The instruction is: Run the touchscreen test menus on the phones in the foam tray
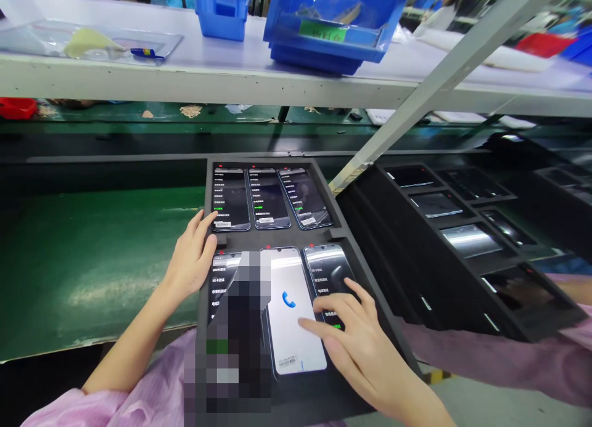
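Observation:
A black foam tray holds two rows of three smartphones. The near middle phone shows a white screen with a blue call icon. My right hand rests over the tray's near right part, fingers spread, index fingertip touching that white screen and the other fingers over the near right phone. My left hand lies on the tray's left edge, thumb and fingers beside the far left phone. It grips nothing. The near left phone is partly hidden by a blurred patch.
A green conveyor belt runs to the left. To the right stands a tilted stack of black trays with more phones. A white shelf overhead carries blue bins, and a slanted metal bar crosses above the trays.

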### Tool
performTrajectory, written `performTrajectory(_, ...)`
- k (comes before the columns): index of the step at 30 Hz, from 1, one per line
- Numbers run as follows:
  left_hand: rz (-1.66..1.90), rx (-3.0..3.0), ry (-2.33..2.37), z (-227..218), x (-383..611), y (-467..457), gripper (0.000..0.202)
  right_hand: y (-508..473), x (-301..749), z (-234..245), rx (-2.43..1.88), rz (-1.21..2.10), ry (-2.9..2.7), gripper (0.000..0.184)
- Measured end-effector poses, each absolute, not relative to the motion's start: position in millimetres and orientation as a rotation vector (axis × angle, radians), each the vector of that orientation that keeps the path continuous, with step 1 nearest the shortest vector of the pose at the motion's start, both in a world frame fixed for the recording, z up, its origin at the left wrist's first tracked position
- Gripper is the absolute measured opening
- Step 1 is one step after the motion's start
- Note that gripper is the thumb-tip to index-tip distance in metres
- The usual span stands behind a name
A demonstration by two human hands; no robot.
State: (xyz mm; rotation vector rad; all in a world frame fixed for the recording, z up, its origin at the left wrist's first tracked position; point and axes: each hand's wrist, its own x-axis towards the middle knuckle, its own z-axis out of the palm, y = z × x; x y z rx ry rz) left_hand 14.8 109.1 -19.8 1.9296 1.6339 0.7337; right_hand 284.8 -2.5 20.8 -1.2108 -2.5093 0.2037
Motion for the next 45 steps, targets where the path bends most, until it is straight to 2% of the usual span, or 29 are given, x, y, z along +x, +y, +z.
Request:
performTrajectory(4,0.746,1.928,1.628,-20,15,109,0.054,-9,281,31,-1.014,0.475,-2.639,0.027)
performTrajectory(6,0.746,1.932,1.625,-20,15,109,0.054,-12,278,28,-1.019,0.505,-2.619,0.025)
performTrajectory(12,0.744,1.92,1.631,-20,15,108,0.054,-15,275,12,-1.291,0.228,-2.365,0.029)
performTrajectory(19,0.753,1.917,1.626,-20,15,109,0.054,-7,282,17,-1.286,0.118,-2.434,0.031)
performTrajectory(25,0.767,1.919,1.62,-20,15,109,0.053,-8,273,12,-1.35,0.136,-2.357,0.033)
performTrajectory(32,0.765,1.919,1.609,-21,14,108,0.052,-2,268,14,-1.333,-0.01,-2.508,0.028)
performTrajectory(40,0.776,1.909,1.601,-21,15,108,0.052,-7,271,10,-1.321,0.05,-2.276,0.028)
performTrajectory(45,0.783,1.901,1.606,-22,15,107,0.05,-4,270,14,-1.339,-0.023,-2.497,0.029)
